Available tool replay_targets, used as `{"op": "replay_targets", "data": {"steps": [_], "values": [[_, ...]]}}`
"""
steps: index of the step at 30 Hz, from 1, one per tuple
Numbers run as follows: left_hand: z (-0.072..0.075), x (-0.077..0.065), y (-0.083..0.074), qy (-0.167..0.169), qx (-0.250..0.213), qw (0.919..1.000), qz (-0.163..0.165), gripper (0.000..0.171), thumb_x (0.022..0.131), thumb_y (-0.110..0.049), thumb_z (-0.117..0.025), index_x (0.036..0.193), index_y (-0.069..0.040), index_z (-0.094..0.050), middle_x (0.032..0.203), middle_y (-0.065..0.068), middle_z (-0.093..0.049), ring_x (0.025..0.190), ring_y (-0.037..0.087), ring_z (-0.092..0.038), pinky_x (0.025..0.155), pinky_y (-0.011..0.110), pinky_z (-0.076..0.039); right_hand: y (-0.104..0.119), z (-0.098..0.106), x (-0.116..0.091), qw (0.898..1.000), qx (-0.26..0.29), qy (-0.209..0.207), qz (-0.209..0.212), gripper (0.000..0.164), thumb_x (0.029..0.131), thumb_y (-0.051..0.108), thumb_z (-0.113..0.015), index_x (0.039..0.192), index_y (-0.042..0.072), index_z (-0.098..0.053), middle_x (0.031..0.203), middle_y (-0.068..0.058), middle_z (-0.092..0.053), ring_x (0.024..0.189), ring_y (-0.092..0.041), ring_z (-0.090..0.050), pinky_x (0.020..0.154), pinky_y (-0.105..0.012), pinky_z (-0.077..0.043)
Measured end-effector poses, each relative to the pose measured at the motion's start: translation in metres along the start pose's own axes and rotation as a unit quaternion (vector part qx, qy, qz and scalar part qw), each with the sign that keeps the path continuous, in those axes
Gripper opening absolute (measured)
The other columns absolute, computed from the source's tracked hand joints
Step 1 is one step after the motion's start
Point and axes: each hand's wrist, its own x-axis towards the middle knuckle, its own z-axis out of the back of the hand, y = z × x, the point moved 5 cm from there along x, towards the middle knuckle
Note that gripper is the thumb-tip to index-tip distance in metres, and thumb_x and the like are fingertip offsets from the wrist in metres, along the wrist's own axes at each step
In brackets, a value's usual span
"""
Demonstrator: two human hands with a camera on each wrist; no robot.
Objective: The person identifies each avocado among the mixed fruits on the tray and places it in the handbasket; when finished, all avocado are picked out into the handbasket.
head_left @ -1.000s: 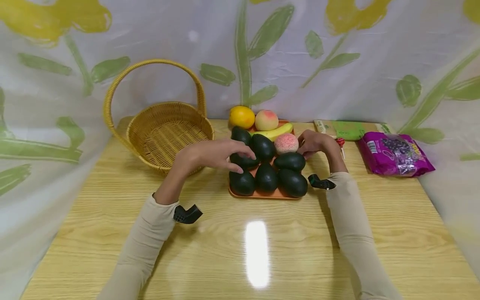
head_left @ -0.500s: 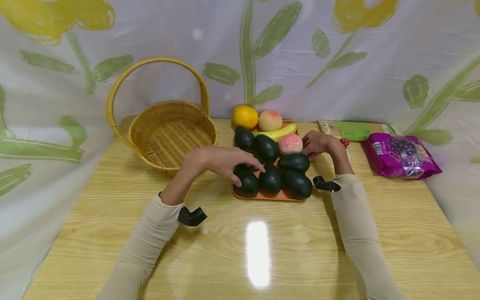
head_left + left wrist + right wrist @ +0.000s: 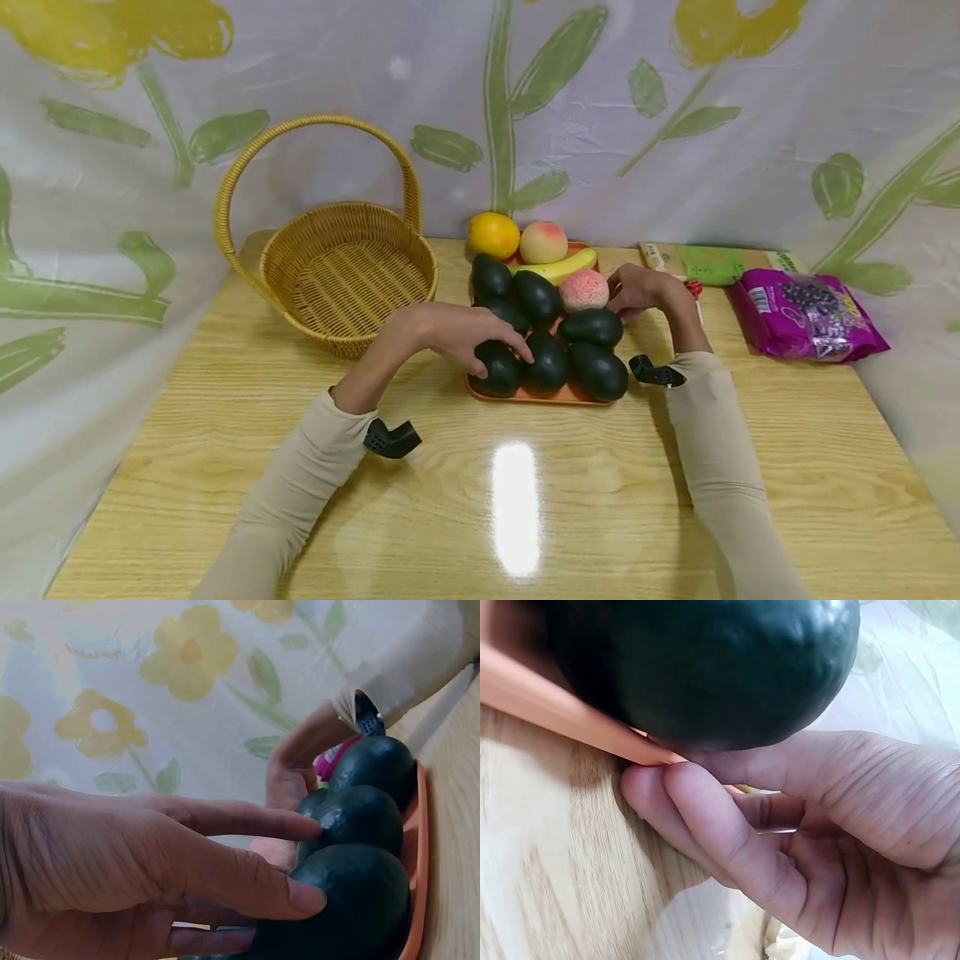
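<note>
Several dark green avocados fill the near part of an orange tray [image 3: 551,400]. My left hand [image 3: 465,329] reaches over the front-left avocado [image 3: 498,377] and grips it between thumb and fingers. In the left wrist view, the thumb lies on that avocado [image 3: 356,892], while the index fingertip overlaps the neighbouring avocado [image 3: 364,817]. At the tray's right side, my right hand [image 3: 636,287] pinches the rim. Up close in the right wrist view, its thumb tucks under an avocado [image 3: 712,667] and two fingertips press the rim from outside. A pink peach [image 3: 585,290] sits beside it.
Farther back on the tray lie a yellow fruit [image 3: 493,235], another peach [image 3: 543,242] and a banana [image 3: 558,267]. A wicker basket [image 3: 281,271] with a tall handle stands left. A purple bag [image 3: 806,315], a green packet [image 3: 708,264] and a red lollipop [image 3: 694,287] lie right.
My left hand has come nearer and rightward over the tray, and its fingers have settled around the front-left avocado. My right hand stays at the tray's rim. The head view has shifted slightly.
</note>
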Motion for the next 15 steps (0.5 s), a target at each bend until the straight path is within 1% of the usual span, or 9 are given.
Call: {"op": "replay_targets", "data": {"steps": [5,11,15], "values": [[-0.0011,-0.0011,0.0011,-0.006,0.013,0.9998,0.014,0.053,0.092,-0.011,-0.079,0.142,-0.017,-0.062,0.151,0.004,-0.06,0.141,0.024,-0.054,0.123,0.043,-0.042,-0.0031,-0.0024,0.0048,1.0,0.003,0.0,-0.008,0.042,0.092,0.012,-0.07,0.126,-0.011,-0.064,0.11,-0.016,-0.068,0.078,-0.01,-0.063,0.068,-0.022,-0.057],[-0.0038,-0.0007,0.0017,0.006,0.023,0.9995,0.019,0.058,0.091,-0.01,-0.081,0.144,-0.018,-0.06,0.155,0.003,-0.056,0.146,0.024,-0.049,0.123,0.044,-0.041,-0.0009,-0.0029,0.0023,1.0,0.004,-0.003,-0.002,0.039,0.091,0.013,-0.072,0.123,-0.009,-0.065,0.105,-0.013,-0.067,0.077,-0.011,-0.063,0.068,-0.022,-0.058],[-0.0034,0.0005,0.0008,0.003,0.029,0.9992,0.026,0.061,0.09,-0.01,-0.083,0.145,-0.019,-0.06,0.155,0.002,-0.055,0.146,0.024,-0.049,0.124,0.044,-0.04,0.0012,-0.0012,-0.0031,1.0,0.0,-0.004,-0.004,0.037,0.092,0.013,-0.072,0.121,-0.008,-0.066,0.105,-0.013,-0.066,0.079,-0.012,-0.063,0.07,-0.022,-0.058]]}}
